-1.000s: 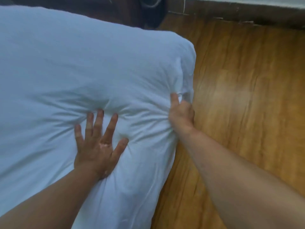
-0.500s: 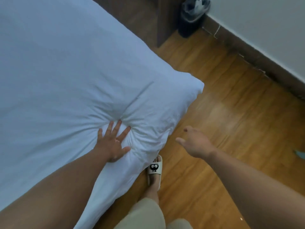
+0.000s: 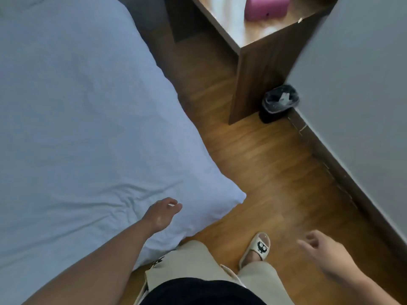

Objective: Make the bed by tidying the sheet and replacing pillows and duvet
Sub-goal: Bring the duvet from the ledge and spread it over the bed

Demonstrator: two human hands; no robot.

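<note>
View from a head-worn camera, looking down at the side of a bed. A white duvet covers the whole left half of the frame, from 7 o'clock round to 11 o'clock, and runs off the left and top edges. Its visible side edge runs on a slant from 12 o'clock down towards the centre and ends in one puffy corner. The corner points to about 4 o'clock, out over the wooden floor. The cloth lies mostly smooth, with creases gathered just left of the corner. Its full length is out of view, so the long axis cannot be told for certain.

The left hand sits just below centre at 7 o'clock, over the duvet beside that corner. Its fingers are loosely curled and grasp nothing (whether it touches the cloth is unclear). The right hand hangs over the floor at 4 o'clock, well apart from the duvet. It is blurred, with relaxed fingers and nothing in it.

At 6 o'clock are the person's beige trousers and a dark top. A cream slipper with a cartoon face is at 5 o'clock.

A wooden desk stands at 1 o'clock with a pink box on top. A black bin with a clear liner sits at 2 o'clock, between the desk and the grey wall.
</note>
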